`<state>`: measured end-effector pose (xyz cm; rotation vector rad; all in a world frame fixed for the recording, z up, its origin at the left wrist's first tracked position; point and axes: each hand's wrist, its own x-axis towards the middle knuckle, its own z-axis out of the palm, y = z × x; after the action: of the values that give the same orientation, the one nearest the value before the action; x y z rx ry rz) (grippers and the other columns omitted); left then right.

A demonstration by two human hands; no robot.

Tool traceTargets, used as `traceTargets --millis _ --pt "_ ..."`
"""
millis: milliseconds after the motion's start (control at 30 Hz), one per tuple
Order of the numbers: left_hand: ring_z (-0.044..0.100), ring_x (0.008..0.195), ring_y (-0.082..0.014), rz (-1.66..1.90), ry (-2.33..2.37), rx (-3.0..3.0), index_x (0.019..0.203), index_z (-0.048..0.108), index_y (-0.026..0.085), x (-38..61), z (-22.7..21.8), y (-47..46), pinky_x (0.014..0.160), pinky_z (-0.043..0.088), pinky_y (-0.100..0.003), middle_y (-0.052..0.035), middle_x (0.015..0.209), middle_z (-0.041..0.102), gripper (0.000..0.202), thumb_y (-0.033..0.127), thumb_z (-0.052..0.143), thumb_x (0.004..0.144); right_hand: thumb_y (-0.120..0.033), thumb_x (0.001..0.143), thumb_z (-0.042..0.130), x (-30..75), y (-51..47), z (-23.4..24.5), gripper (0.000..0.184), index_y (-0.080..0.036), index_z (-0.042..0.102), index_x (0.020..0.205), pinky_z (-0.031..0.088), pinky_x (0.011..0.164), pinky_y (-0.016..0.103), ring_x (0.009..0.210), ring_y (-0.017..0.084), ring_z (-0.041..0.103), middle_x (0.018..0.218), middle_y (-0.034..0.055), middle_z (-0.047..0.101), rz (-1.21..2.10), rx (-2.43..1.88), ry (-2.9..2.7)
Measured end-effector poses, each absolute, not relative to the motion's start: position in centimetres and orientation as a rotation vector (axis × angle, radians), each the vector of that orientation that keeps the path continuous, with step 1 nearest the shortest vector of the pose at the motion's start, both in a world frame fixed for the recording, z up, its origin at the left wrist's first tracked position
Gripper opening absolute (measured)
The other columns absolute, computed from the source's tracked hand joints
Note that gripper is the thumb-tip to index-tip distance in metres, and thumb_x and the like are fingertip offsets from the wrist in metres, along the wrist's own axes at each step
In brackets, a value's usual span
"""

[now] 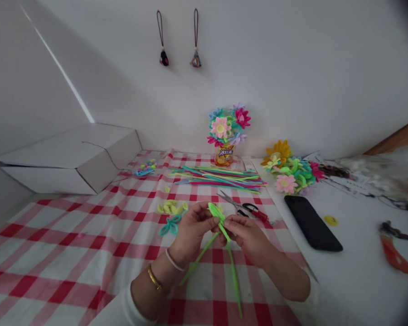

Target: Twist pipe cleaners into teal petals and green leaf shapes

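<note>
Between my two hands is a bright green pipe cleaner (234,276), bent into loops at the top, with two long ends hanging down over the cloth. My left hand (197,225) pinches the looped part from the left. From the right, my right hand (245,233) grips the same piece just below the loops, its fingers closed. A teal pipe-cleaner shape with several loops (170,225) lies left of my left hand, beside a small pile of pale yellow pieces (170,207). Behind my right hand rest scissors (238,203) with dark handles.
A bundle of coloured pipe cleaners (221,177) lies behind my hands. Farther back stands a jar (223,155) of pipe-cleaner flowers. To the right are more flowers (287,170), a black phone (313,222) and orange-handled pliers (394,253). A white box (98,158) sits at left.
</note>
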<state>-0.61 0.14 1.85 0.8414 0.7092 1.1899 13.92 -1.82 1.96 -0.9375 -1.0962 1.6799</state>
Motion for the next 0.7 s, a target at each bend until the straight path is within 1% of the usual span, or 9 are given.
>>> traceTargets --millis 67,133,233,333,400,467,600,700 --pt "0.056 0.053 -0.0101 1.189 0.691 0.862 0.086 0.054 0.015 -0.6 1.8 0.1 0.052 0.041 -0.023 0.0024 0.064 0.061 0.035 0.016 0.076 0.058 -0.033 0.072 0.064 13.9 -1.9 1.9 0.017 -0.018 0.062 0.065 0.043 0.055 0.027 0.054 0.013 0.053 0.064 0.0008 0.059 1.69 -0.938 -1.068" --pt "0.056 0.053 -0.0103 1.181 0.682 0.874 0.085 0.055 0.015 -0.7 1.9 0.2 0.053 0.042 -0.023 0.0022 0.064 0.062 0.034 0.016 0.076 0.058 -0.033 0.074 0.061 14.0 -1.8 1.9 0.018 -0.018 0.062 0.065 0.043 0.056 0.027 0.055 0.013 0.054 0.063 0.0003 0.059 1.662 -0.957 -1.107" --pt "0.055 0.053 -0.0096 1.137 0.71 0.898 0.08 0.057 0.014 -1.0 2.1 0.4 0.053 0.042 -0.022 0.0014 0.064 0.062 0.03 0.018 0.077 0.057 -0.034 0.08 0.055 14.4 -1.6 2.1 0.022 -0.018 0.063 0.067 0.042 0.061 0.026 0.059 0.013 0.055 0.063 0.0007 0.06 1.515 -1.04 -1.34" --pt "0.057 0.053 -0.0102 1.023 0.778 0.896 0.082 0.059 0.013 -1.4 2.4 0.5 0.052 0.044 -0.022 0.0002 0.064 0.062 0.031 0.025 0.076 0.059 -0.036 0.084 0.051 15.0 -1.4 2.4 0.028 -0.017 0.063 0.067 0.041 0.061 0.025 0.06 0.013 0.055 0.06 0.0012 0.061 1.381 -1.128 -1.592" --pt "0.059 0.051 -0.0115 0.971 0.831 0.891 0.081 0.06 0.013 -1.6 2.4 0.5 0.05 0.044 -0.023 -0.0011 0.063 0.063 0.031 0.03 0.075 0.061 -0.038 0.084 0.05 15.2 -1.5 2.6 0.029 -0.017 0.063 0.069 0.042 0.061 0.025 0.06 0.013 0.056 0.061 0.0015 0.062 1.389 -1.144 -1.665" --pt "0.06 0.048 -0.0125 0.963 0.885 0.904 0.076 0.06 0.012 -1.6 2.4 0.6 0.048 0.045 -0.023 -0.0021 0.06 0.064 0.031 0.032 0.076 0.059 -0.041 0.085 0.049 15.4 -1.6 2.7 0.031 -0.017 0.064 0.072 0.044 0.061 0.025 0.061 0.014 0.057 0.063 0.0022 0.063 1.429 -1.145 -1.681" --pt "0.058 0.045 -0.0116 1.006 0.984 0.937 0.07 0.06 0.011 -1.5 2.4 0.8 0.048 0.047 -0.023 -0.0015 0.055 0.064 0.029 0.029 0.078 0.056 -0.044 0.084 0.049 15.5 -1.6 2.7 0.033 -0.015 0.064 0.082 0.047 0.066 0.028 0.066 0.015 0.06 0.072 0.0043 0.064 1.544 -1.15 -1.586" --pt "0.058 0.046 -0.011 1.049 1.01 0.942 0.07 0.06 0.011 -1.4 2.4 0.8 0.049 0.049 -0.023 -0.0014 0.055 0.064 0.027 0.027 0.077 0.057 -0.04 0.081 0.053 15.5 -1.5 2.7 0.026 -0.015 0.063 0.079 0.046 0.064 0.027 0.064 0.014 0.058 0.07 0.0032 0.063 1.513 -1.192 -1.597"
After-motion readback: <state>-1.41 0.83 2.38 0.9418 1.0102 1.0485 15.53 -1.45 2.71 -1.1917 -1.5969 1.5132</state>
